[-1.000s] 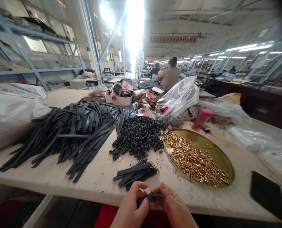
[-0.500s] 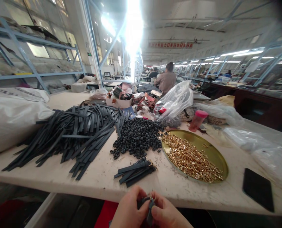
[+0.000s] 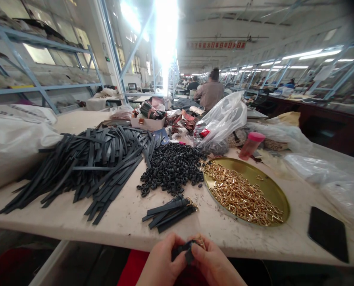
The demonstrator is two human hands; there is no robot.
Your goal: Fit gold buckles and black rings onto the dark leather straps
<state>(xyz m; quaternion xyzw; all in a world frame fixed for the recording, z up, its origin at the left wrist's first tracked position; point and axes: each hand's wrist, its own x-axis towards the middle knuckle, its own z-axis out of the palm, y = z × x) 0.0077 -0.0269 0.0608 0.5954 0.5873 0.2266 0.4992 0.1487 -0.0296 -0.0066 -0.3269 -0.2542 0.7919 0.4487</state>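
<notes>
At the table's front edge, my left hand (image 3: pixel 165 258) and my right hand (image 3: pixel 211 258) are pressed together on one dark strap (image 3: pixel 189 254). A gold buckle (image 3: pixel 200 241) shows at the strap's end, by my right fingers. Just beyond my hands lies a small bundle of dark straps with gold buckles (image 3: pixel 171 212). Behind it is a heap of small black loops (image 3: pixel 172 169). Gold buckles fill much of a round gold tray (image 3: pixel 276 194) to the right. A large pile of dark strips (image 3: pixel 105 155) spreads across the left.
A white sack (image 3: pixel 16 147) sits at the far left. A pink-lidded jar (image 3: pixel 251 146), a clear plastic bag (image 3: pixel 224 119) and a small open box (image 3: pixel 147 123) stand at the back. A dark flat slab (image 3: pixel 328 233) lies at right. People sit farther off.
The gold buckle between my hands has shifted right and turned, and the strap's hanging end is now higher and folded. The camera view has shifted slightly.
</notes>
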